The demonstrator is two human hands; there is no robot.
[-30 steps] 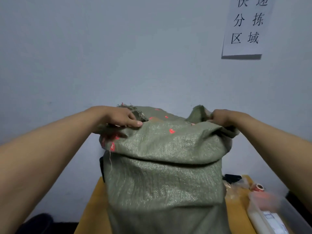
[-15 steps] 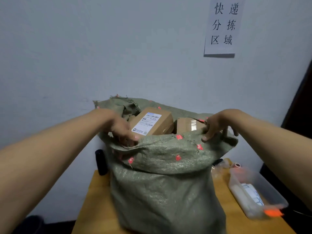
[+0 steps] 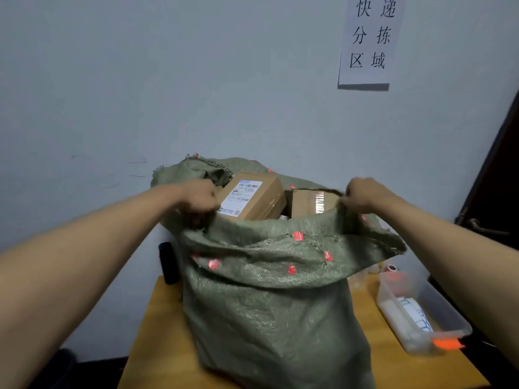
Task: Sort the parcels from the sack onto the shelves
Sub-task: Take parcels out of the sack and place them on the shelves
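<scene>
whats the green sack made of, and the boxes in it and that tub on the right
Green sack: looks like woven plastic fabric, given its coarse weave, slight sheen and frayed rim.
Labelled box and taped box: brown corrugated cardboard by the look, matte; the first bears a white printed label, the second a glossy clear tape strip.
Tub: translucent plastic, probably, since its contents show dimly through the wall.

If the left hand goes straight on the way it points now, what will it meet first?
Most likely the labelled box: the left hand, gripping the sack rim, points right at its near side. Depth is unclear.
</scene>
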